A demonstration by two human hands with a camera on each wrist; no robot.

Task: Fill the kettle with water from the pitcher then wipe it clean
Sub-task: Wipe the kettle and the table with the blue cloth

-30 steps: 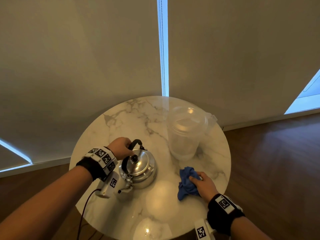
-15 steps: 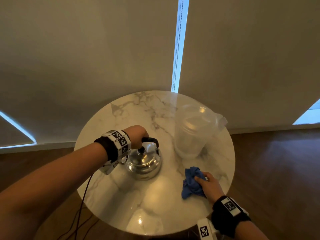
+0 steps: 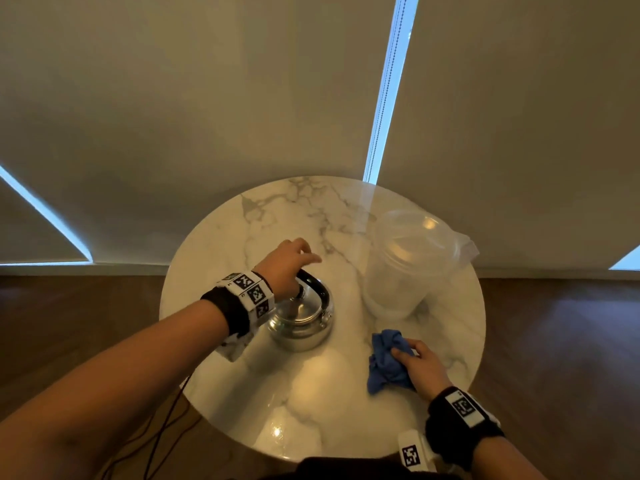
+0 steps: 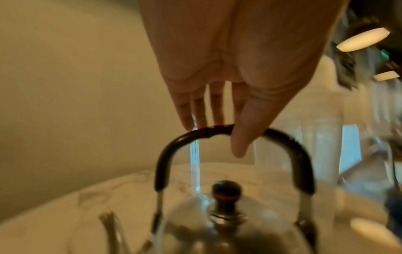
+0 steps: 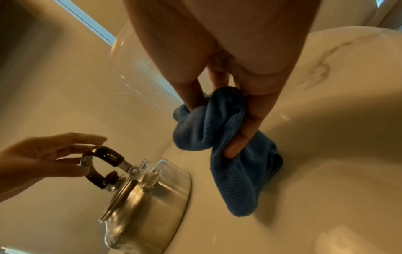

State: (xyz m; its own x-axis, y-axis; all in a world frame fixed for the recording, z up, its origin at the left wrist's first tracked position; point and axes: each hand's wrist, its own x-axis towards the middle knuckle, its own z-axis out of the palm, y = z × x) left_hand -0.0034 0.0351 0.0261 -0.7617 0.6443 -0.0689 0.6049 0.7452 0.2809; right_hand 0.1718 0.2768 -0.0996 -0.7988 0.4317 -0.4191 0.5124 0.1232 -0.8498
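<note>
Kettle, a squat polished steel one with a black arched handle and black lid knob [image 3: 302, 317], sits upright on the round white marbled counter [image 3: 242, 244], left of centre, lid on. Left hand [image 3: 287, 263] hovers right over it, fingers straight and loose; the left wrist view shows fingertips [image 4: 187, 123] touching the top of the black handle arch [image 4: 217, 128] with the thumb hanging in front of it, nothing wrapped or held. Right hand [image 3: 417, 363] grips a crumpled blue waffle-weave cloth [image 3: 386, 368], fingers and thumb pinching its bunched top, the rest of the cloth lying on the counter. Clear plastic pitcher with lid [image 3: 408, 268] stands behind the cloth, to the right of the kettle, apart from both.

Key relation: kettle lies to the left and slightly ahead of the cloth hand, with bare counter between them. Handle arch runs roughly front-to-back from the wearer. Left hand is far nearer and sits on top, so it looks placed to steady the kettle. Likely step: wiping, with the cloth needing to travel leftward to the steel side wall. Whether the kettle holds water cannot be told. Blur on the left wrist view.
</note>
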